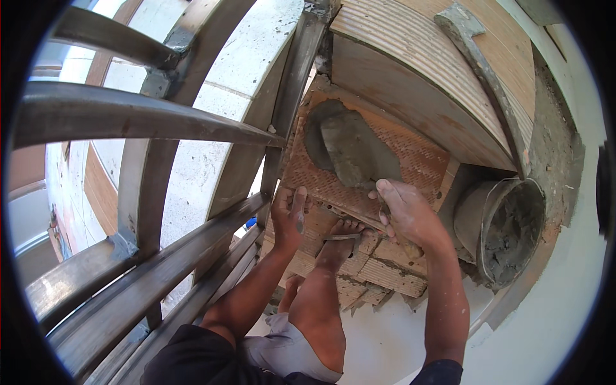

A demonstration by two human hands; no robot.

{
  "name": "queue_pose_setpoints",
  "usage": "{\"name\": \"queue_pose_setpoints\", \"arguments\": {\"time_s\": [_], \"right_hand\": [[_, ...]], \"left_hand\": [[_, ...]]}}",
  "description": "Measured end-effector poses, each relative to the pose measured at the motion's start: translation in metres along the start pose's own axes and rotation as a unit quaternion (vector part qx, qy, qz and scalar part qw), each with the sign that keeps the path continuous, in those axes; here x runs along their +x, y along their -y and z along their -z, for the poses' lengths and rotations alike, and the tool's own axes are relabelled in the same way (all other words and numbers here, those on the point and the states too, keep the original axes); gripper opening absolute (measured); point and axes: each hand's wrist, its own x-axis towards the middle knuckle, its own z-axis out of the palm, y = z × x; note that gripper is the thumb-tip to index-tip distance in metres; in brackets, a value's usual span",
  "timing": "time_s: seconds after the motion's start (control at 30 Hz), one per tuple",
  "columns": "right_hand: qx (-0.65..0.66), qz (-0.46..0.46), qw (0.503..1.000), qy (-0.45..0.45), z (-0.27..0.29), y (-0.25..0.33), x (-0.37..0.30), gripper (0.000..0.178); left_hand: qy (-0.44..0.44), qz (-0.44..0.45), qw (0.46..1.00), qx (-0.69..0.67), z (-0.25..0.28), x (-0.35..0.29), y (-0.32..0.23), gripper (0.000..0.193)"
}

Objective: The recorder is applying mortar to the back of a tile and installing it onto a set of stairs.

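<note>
My right hand (407, 215) is closed around the handle of a trowel. The trowel's broad blade (355, 149) is smeared grey and lies over a patch of wet mortar (314, 138). That mortar sits on a reddish-brown tile (423, 167) with a patterned surface facing up. At the tile's near left corner is my left hand (289, 217), its fingers curled and its thumb pointing up. Whether that hand grips the tile edge or something small, I cannot make out. A bucket (471, 221) holding grey mortar lies tilted to the right of the tile.
Metal railing bars (147, 112) run close along my left. A hammer (484, 70) rests on ribbed tiles (410, 48) on the higher step. My sandalled foot (346, 234) stands on more ribbed tiles (391, 273) below. A pale wall (564, 289) rises at the right.
</note>
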Motion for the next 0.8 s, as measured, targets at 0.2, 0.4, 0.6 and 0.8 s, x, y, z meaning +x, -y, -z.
{"name": "queue_pose_setpoints", "arguments": {"time_s": [0.2,0.4,0.6,0.8], "right_hand": [[-0.216,0.162,0.963,0.004,-0.009,-0.006,0.016,0.052],[-0.38,0.092,0.92,0.004,-0.007,0.018,0.002,0.044],[-0.498,0.101,0.861,-0.032,0.007,0.03,-0.026,0.039],[-0.428,0.064,0.894,-0.113,0.017,0.04,-0.048,0.037]], "left_hand": [[0.001,0.007,0.997,-0.073,0.002,0.002,0.006,0.035],[0.024,0.025,0.991,-0.128,0.012,0.009,0.014,0.041],[0.024,0.048,0.995,-0.089,0.014,0.011,0.016,0.046],[0.023,0.039,0.995,-0.091,0.012,0.008,0.007,0.048]]}}
